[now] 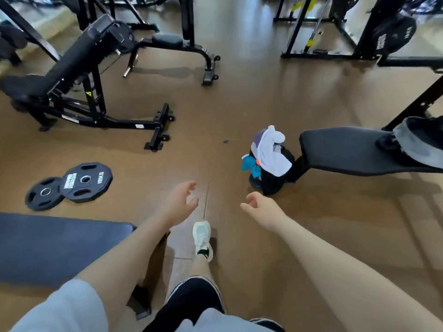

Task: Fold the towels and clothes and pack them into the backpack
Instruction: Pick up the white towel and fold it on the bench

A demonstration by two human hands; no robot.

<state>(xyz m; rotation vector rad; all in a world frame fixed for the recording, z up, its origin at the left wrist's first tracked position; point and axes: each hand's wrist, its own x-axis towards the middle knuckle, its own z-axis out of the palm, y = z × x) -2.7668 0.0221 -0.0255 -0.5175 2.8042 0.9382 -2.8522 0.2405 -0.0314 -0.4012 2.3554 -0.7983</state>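
Gym floor (239, 97), stuffed backpack (271, 178), empty hands apart.

A brown gym floor (251, 97) shines with soft light reflections. At ten o'clock stands a black incline bench (72, 75); two weight plates (72, 184) lie at nine o'clock. A padded bench (347, 149) reaches in at three o'clock, black racks (335, 27) at one o'clock.
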